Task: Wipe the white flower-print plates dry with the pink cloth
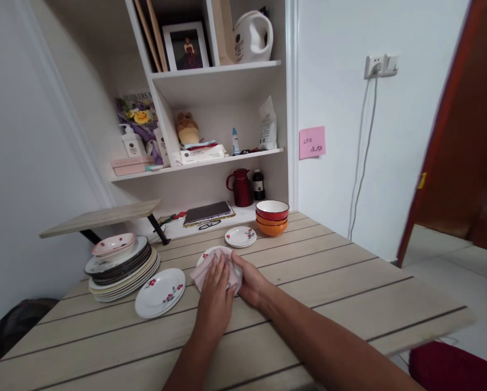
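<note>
A white plate (203, 256) with a red flower print is tilted up off the table in front of me. My right hand (249, 279) grips its right edge, with the thumb at the rim and the other fingers hidden beneath. My left hand (216, 285) presses a pale pink cloth (204, 271) onto the plate's face, its fingers close together over the fabric. To the left lie white flowered plates (160, 293), stacked. Beyond my hands sit smaller flowered plates (240, 237), also stacked.
A tall pile of plates (123, 271) stands left, topped by a pink bowl (113, 245). Red and orange bowls (272, 218) are stacked at the back right. Behind are a small raised shelf (100, 218), a dark notebook (208, 213), glasses (209, 224) and a red jug (242, 188).
</note>
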Demonstrator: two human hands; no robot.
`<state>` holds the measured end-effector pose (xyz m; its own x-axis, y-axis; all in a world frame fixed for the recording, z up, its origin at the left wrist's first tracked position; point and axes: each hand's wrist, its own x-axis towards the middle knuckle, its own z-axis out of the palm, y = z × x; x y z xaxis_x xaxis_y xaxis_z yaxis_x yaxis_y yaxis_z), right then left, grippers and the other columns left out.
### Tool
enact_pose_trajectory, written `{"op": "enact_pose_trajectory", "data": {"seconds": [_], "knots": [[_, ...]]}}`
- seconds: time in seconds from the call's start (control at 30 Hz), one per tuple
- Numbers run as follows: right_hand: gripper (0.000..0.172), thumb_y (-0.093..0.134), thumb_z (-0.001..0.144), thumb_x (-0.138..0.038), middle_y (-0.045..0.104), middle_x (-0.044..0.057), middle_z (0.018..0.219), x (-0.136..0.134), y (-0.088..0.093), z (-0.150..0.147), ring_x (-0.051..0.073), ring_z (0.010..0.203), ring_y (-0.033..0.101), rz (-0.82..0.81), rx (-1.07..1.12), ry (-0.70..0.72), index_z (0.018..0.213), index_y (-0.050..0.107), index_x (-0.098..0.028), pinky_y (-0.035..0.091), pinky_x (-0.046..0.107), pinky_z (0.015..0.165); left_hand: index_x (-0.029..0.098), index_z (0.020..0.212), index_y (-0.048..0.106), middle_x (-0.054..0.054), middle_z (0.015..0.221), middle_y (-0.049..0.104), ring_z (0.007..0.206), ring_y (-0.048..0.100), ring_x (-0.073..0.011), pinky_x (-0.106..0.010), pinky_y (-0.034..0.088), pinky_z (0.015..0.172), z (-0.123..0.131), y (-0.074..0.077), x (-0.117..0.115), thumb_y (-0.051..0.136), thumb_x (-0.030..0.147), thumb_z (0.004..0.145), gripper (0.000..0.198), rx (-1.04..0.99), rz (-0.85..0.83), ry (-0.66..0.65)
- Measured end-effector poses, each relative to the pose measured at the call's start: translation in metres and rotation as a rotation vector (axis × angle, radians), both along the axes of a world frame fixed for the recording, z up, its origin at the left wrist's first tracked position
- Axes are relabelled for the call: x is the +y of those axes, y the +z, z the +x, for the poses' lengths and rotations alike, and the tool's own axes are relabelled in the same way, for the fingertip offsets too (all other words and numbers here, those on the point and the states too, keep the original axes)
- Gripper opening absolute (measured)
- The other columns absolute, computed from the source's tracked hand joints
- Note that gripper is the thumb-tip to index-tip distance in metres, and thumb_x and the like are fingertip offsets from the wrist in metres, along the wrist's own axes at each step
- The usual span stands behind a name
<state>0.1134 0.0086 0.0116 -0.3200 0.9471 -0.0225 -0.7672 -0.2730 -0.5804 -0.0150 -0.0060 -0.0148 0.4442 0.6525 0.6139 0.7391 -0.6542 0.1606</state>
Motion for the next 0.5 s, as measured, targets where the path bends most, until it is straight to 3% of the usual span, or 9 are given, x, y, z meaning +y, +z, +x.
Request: {"op": "enact_pose_trajectory", "data": {"seconds": [0.17, 0.27, 0.5], "knots": [[0.038, 0.053, 0.091, -0.043, 0.074, 0.011, 0.096, 0.001, 0.002, 0.002, 0.02, 0.092, 0.069, -0.105, -0.013, -0.017, 0.107, 0.063, -0.01, 0.045, 0.034, 0.098, 0.019, 0.146, 0.033, -0.011, 0.153, 0.035, 0.143, 0.025, -0.0248, -0.05, 0.033, 0.114, 0.003, 0.003, -0.004, 0.045, 0.017, 0.089, 0.058, 0.091, -0.015, -0.09], [0.047, 0.048, 0.091, -0.05, 0.074, 0.012, 0.09, 0.006, 0.003, 0.01, 0.021, 0.086, 0.07, -0.128, 0.015, 0.007, 0.106, 0.063, -0.008, 0.046, 0.035, 0.098, 0.022, 0.145, 0.036, -0.008, 0.149, 0.041, 0.142, 0.028, -0.0234, -0.05, 0.034, 0.113, 0.004, 0.003, -0.004, 0.044, 0.015, 0.087, 0.059, 0.138, -0.038, -0.154], [0.061, 0.042, 0.091, -0.057, 0.072, 0.017, 0.103, 0.014, 0.006, 0.027, 0.025, 0.099, 0.067, -0.02, 0.068, 0.04, 0.117, 0.059, -0.005, 0.042, 0.038, 0.101, 0.022, 0.142, 0.041, -0.007, 0.147, 0.044, 0.14, 0.034, -0.0237, -0.051, 0.035, 0.112, 0.005, 0.006, -0.008, 0.045, 0.011, 0.084, 0.059, 0.178, -0.045, -0.125]]}}
